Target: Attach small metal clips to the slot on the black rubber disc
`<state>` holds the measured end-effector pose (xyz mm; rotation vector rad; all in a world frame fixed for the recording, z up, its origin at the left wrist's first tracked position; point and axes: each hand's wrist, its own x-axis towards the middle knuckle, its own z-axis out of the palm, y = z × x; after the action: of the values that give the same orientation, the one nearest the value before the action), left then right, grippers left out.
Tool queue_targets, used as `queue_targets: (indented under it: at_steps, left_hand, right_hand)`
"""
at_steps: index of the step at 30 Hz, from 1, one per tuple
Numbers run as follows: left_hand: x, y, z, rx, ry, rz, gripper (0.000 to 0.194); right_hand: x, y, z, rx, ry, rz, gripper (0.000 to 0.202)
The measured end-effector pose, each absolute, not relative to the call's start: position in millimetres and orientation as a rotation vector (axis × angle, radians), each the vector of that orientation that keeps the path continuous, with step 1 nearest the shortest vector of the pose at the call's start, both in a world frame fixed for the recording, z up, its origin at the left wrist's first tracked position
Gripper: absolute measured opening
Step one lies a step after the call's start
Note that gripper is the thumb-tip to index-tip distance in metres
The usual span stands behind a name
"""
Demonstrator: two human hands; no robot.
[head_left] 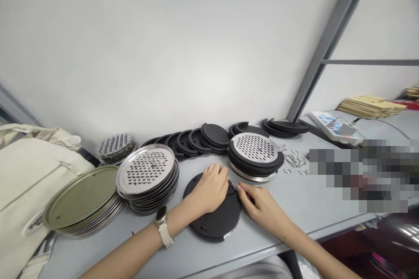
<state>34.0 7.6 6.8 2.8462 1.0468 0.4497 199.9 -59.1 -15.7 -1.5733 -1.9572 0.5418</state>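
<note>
A round black disc (218,222) with a silvery edge showing at its lower right lies on the grey table, under my hands. My left hand (212,187), with a watch on its wrist, rests over the disc's upper part, fingers bent together near its top right edge. At that same edge, my right hand (257,202) pinches a small metal clip (233,185). What my left fingertips grip, if anything, is hidden. Just behind stands a stack of black rims topped by a perforated metal plate (255,147).
Left of the disc are stacked perforated plates (150,170), green-topped plates (85,194) and a cream bag (29,183). Black discs (216,134) line the wall. Metal rings (287,171) lie to the right, near a power strip (334,127) and a blurred-out area.
</note>
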Motion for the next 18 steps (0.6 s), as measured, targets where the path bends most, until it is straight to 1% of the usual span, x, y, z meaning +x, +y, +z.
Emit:
queue_targets:
  at_steps: [18]
  left_hand:
    - [33.6,6.4,9.4,2.833,1.02,0.424,0.021]
  right_hand:
    - [199.2,-60.0,-13.9,-1.553,-1.93,0.509,0.035]
